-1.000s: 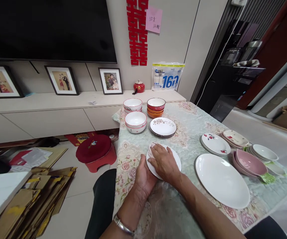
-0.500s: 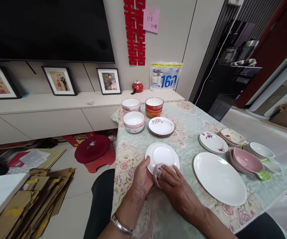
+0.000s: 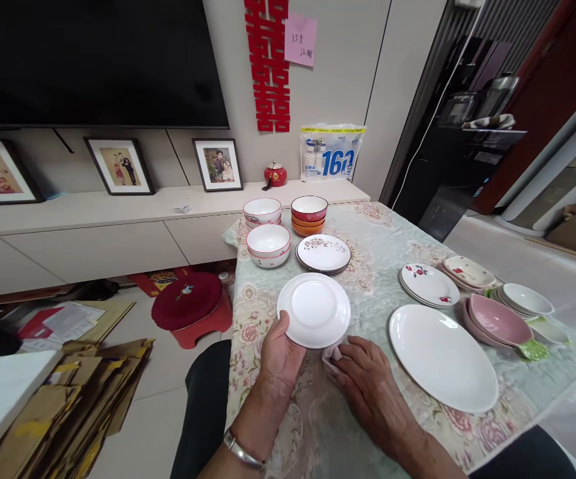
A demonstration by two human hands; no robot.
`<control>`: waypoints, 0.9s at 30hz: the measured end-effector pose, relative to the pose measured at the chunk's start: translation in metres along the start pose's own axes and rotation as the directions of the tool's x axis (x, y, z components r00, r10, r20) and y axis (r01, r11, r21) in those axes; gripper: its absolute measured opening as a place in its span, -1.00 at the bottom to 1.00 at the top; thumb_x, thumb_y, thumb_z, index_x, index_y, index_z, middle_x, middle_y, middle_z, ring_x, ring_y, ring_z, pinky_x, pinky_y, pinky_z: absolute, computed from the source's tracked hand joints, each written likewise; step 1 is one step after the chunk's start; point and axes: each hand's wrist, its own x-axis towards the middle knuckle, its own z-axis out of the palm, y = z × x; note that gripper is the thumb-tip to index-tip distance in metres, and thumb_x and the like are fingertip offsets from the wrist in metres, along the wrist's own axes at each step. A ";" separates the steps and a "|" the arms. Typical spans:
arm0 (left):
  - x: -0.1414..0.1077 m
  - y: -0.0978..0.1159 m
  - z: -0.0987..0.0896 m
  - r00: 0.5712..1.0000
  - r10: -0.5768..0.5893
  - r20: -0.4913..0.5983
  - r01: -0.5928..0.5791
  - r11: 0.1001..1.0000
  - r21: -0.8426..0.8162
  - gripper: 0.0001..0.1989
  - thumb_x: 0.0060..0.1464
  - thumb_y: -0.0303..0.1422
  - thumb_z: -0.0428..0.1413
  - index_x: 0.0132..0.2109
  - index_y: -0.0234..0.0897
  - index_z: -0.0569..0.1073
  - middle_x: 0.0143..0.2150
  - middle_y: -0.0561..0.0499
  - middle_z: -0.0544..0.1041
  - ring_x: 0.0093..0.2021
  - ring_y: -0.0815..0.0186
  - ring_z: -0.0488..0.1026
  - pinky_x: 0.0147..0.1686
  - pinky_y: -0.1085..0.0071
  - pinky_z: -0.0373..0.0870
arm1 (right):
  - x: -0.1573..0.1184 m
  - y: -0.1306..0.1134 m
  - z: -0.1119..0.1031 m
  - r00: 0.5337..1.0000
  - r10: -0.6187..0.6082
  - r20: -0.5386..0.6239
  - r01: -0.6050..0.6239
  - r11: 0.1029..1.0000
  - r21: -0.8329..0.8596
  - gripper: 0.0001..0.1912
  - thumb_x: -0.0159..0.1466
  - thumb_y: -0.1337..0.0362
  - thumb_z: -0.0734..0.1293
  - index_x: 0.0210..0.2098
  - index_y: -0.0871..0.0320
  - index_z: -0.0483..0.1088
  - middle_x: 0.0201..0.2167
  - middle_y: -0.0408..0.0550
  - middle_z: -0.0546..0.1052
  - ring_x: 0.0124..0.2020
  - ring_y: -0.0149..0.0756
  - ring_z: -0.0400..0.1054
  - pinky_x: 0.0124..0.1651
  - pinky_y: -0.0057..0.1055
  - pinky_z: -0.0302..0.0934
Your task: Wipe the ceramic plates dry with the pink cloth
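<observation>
My left hand [image 3: 279,352] grips a small round white plate [image 3: 314,310] by its near-left rim, thumb on top and fingers beneath. The plate is tilted a little above the table. Just right of its lower edge, my right hand [image 3: 365,376] is closed on a pale crumpled cloth [image 3: 331,356], apart from the plate's face. Behind the plate lies a stack of brown-rimmed patterned plates [image 3: 322,253]. A large white oval plate [image 3: 442,358] rests to the right of my right hand.
White bowls with red rims [image 3: 269,241] and red and orange bowls [image 3: 308,214] stand at the table's back. On the right are flowered plates [image 3: 428,285], pink leaf-handled bowls [image 3: 500,320] and small white bowls [image 3: 526,299]. A red stool [image 3: 193,303] is left of the table.
The white plate has moved left and slightly up with my left hand. My right hand with the cloth has come off the plate, to its lower right.
</observation>
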 end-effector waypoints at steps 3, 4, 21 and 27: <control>-0.002 0.001 0.001 0.999 -0.039 0.034 0.040 0.999 -0.021 -0.50 0.25 -0.42 -0.05 0.31 -0.39 0.19 -0.04 -0.18 0.60 0.04 0.16 0.50 0.16 0.20 0.31 | 0.004 0.009 -0.002 0.988 0.091 -0.124 -0.068 0.981 0.184 -0.75 0.37 0.19 0.18 -0.20 -0.02 0.51 -0.07 -0.05 0.53 0.11 -0.07 0.29 0.19 0.03 0.14; -0.002 0.001 0.001 0.998 -0.047 0.051 0.049 0.998 -0.026 -0.48 0.25 -0.41 -0.04 0.32 -0.40 0.18 -0.04 -0.18 0.60 0.05 0.16 0.50 0.17 0.20 0.31 | 0.005 0.013 -0.004 0.971 0.156 -0.179 -0.108 0.962 0.251 -0.75 0.36 0.16 0.19 -0.21 0.00 0.51 -0.07 -0.03 0.53 0.09 -0.06 0.30 0.18 0.03 0.14; -0.011 -0.005 -0.005 0.865 -0.317 0.389 0.277 0.948 0.157 -0.49 0.25 -0.21 -0.04 0.26 -0.33 0.29 0.09 -0.20 0.53 0.20 0.06 0.35 0.22 0.10 0.18 | 0.027 -0.003 -0.044 0.734 0.668 0.121 -0.170 0.008 0.985 -0.59 0.03 0.13 0.51 -0.18 0.20 0.50 -0.30 0.02 0.62 -0.30 -0.14 0.50 -0.25 -0.24 0.40; -0.016 -0.003 -0.007 0.779 -0.430 0.457 0.285 0.891 0.353 -0.59 0.23 -0.25 -0.01 0.12 -0.38 0.43 0.14 -0.30 0.47 0.11 -0.01 0.42 0.17 0.02 0.20 | -0.011 0.023 -0.081 0.719 0.660 -0.218 -0.232 0.524 0.820 -0.66 0.13 0.12 0.44 -0.14 0.15 0.49 -0.32 -0.03 0.59 -0.33 -0.18 0.46 -0.30 -0.31 0.37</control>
